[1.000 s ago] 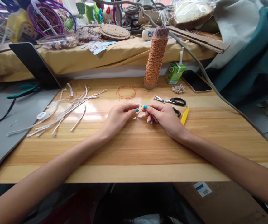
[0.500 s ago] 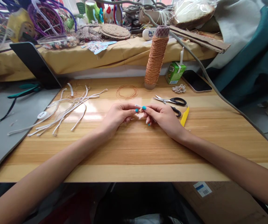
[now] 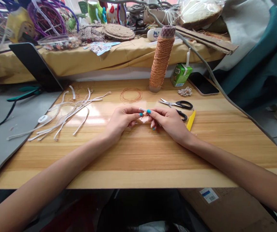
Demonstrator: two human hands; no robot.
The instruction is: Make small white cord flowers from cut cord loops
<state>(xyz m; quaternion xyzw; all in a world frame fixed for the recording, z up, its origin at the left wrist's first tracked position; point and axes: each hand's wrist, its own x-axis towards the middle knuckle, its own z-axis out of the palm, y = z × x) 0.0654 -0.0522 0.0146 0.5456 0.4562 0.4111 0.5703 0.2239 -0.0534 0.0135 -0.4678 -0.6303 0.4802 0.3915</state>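
Over the middle of the wooden table, my left hand (image 3: 125, 119) and my right hand (image 3: 168, 120) meet, fingertips pinched close together. Between them is a short piece of white cord (image 3: 143, 110), gripped at both ends. Thin brown thread shows just below it, partly hidden by the fingers. Beyond my hands lies a loose coil of orange-brown thread (image 3: 131, 95). Black-handled scissors (image 3: 176, 104) rest behind my right hand, one handle loop partly covered by it. A yellow tool (image 3: 191, 120) lies at that hand's right side.
Several white cords (image 3: 66, 116) spread over the table's left side. At the back stand a cone of orange twine (image 3: 162, 61) and a green drink carton (image 3: 181, 74). A phone (image 3: 203, 83) and a small beaded piece (image 3: 185, 91) lie nearby. A dark tablet (image 3: 35, 66) leans at left.
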